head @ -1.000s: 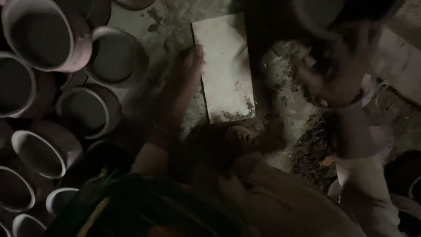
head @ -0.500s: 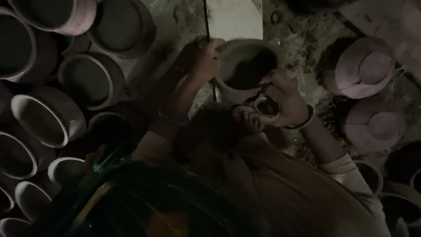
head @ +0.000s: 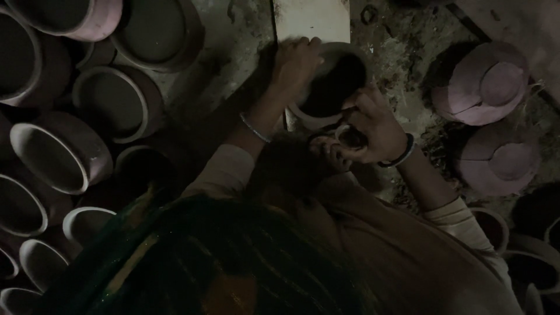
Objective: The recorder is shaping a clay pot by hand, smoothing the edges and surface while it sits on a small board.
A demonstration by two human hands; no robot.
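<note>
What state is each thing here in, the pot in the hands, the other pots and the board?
Clay pot: upright, mouth open, held at rim by left hand and right hand.
Pots at left: open mouths up, crowded together.
Pots at right: upside down.
Board: flat on ground.

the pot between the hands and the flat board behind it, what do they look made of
The pot looks like unfired or unglazed clay: matte, pale pinkish rim, dark hollow, same as the pots stacked nearby. The board looks like pale, dusty wood or stone slab; the dim light leaves it open.
</note>
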